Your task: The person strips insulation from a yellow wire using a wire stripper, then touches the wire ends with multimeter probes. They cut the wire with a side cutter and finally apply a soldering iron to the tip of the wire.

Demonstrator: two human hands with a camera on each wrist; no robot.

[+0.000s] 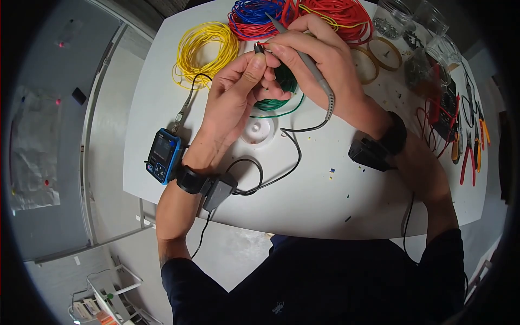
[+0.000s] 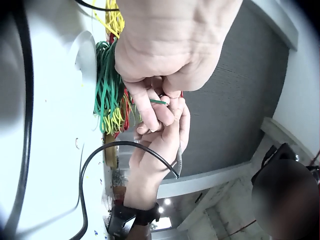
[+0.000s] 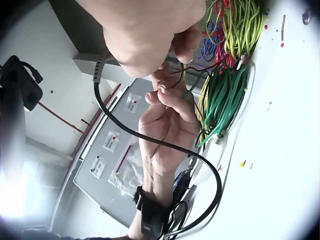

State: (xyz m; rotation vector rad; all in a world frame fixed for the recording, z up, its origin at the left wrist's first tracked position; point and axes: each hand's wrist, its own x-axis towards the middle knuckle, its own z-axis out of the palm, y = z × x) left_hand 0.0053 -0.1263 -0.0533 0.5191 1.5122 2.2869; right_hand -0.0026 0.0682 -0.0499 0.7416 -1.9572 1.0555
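Pinches black part (image 1: 259,48) in fingertips of left hand (image 1: 238,84), closed snugly with one end jutting out, above green coil (image 1: 271,104); grips corded tool (image 1: 311,67) in curled right hand (image 1: 327,62), also above green coil.

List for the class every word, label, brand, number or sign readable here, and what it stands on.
None can be read with certainty.
Blue-edged device, on its screen and front: marks too small to read.
Small posted papers, right wrist view: too blurred to read.
Dark shirt: pale emblem, no letters distinguishable.
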